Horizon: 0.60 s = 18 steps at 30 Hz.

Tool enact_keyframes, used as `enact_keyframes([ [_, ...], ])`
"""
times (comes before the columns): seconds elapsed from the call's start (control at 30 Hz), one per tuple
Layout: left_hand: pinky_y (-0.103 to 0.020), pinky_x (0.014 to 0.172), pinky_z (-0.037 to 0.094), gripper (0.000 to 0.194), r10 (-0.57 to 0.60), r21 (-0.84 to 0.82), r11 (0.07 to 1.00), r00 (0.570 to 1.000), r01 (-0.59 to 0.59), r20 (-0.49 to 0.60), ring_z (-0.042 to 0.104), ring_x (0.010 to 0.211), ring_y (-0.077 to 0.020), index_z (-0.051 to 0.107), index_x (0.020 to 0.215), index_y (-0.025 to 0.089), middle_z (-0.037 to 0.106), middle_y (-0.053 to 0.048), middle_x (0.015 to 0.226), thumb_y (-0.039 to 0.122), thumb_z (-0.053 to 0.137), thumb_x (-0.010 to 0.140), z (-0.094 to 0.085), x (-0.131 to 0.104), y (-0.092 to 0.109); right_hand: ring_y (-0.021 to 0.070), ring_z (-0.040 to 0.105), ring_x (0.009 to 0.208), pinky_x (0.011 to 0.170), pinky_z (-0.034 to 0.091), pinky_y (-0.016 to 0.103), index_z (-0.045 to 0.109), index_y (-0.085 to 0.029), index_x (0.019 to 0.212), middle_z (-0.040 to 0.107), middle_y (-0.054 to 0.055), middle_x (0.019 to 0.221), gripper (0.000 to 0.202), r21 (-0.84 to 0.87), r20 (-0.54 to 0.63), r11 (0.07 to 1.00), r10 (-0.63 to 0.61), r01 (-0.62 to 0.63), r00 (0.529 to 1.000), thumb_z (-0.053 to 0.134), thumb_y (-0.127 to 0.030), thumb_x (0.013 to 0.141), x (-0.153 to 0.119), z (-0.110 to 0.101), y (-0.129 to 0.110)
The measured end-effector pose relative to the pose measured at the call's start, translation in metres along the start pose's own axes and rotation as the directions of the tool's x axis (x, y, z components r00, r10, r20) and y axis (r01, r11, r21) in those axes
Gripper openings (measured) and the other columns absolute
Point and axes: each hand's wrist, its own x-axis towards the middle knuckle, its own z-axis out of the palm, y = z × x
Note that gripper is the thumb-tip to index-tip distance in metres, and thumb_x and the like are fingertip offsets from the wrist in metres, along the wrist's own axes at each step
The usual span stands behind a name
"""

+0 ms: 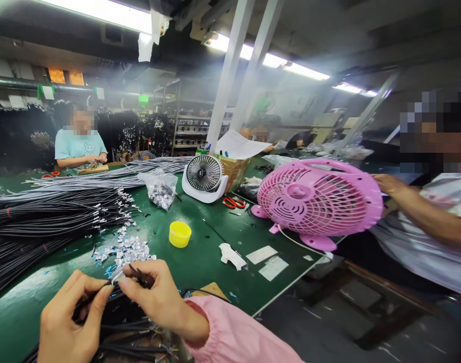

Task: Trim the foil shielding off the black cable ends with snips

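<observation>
- We see the left hand [69, 320] and the right hand [158, 297] meeting at the near edge of the green bench [200, 262]. Both pinch a thin black wire [137, 275] with a small metal terminal [117, 275] at its tip.
- Left hand fingers: clenched round the wire just behind the terminal. Right hand fingers: thumb and forefinger pressed together on the wire's end, on the other side of the terminal. The right arm wears a pink sleeve [234, 333].
- Below the hands, at the near edge, lies a loose bunch of black wires [132, 335] — whether their ends are fitted we cannot tell.
- Just beyond the hands sits a pile of small metal terminals [124, 250], scattered loose; many are left, so we judge that the supply is far from used up.
- Along the left edge lie large bundles of black wires [45, 222] with metal tips showing at their ends. Grey bundles [113, 176] lie further back.
- Judgement on progress: one wire in hand, a big stock beside it — the share done against the share left cannot be read from this view.
- Mid-bench: a yellow cap [179, 234], a plastic bag of parts [161, 189], a white fan [204, 176], red scissors [233, 202].
- At the right edge stands a pink fan [319, 199], touched by a co-worker's hand [389, 184]. Another person sits at the far left corner.
</observation>
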Motion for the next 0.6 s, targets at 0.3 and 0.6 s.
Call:
enact_keyframes([
  [0.3,-0.022,0.034,0.028,0.054,-0.025,-0.212,0.968,0.895,0.132,0.445,0.031,0.042,-0.0108,0.038,0.050,0.023,0.036,0.005,0.051,0.059,0.054,0.088,-0.011,0.011,-0.013,0.0142,0.054,0.047,0.051,0.048,0.027,0.074,-0.022,0.072,0.064,0.000,0.059,0.008,-0.245,0.054,0.950,-0.185,0.192,0.981,0.069,-0.026,0.077,-0.006,-0.001,0.001],
  [0.6,-0.021,0.045,0.033,0.055,-0.131,-0.060,0.982,0.875,0.179,0.466,0.039,0.051,-0.0123,0.047,0.051,0.022,0.043,0.004,0.053,0.065,0.050,0.086,-0.016,0.011,-0.005,0.0104,0.048,0.045,0.043,0.035,0.023,0.069,-0.018,0.086,0.057,-0.003,0.056,0.012,-0.651,0.363,0.504,-0.450,0.567,0.816,0.060,-0.025,0.090,0.008,-0.007,0.004],
])
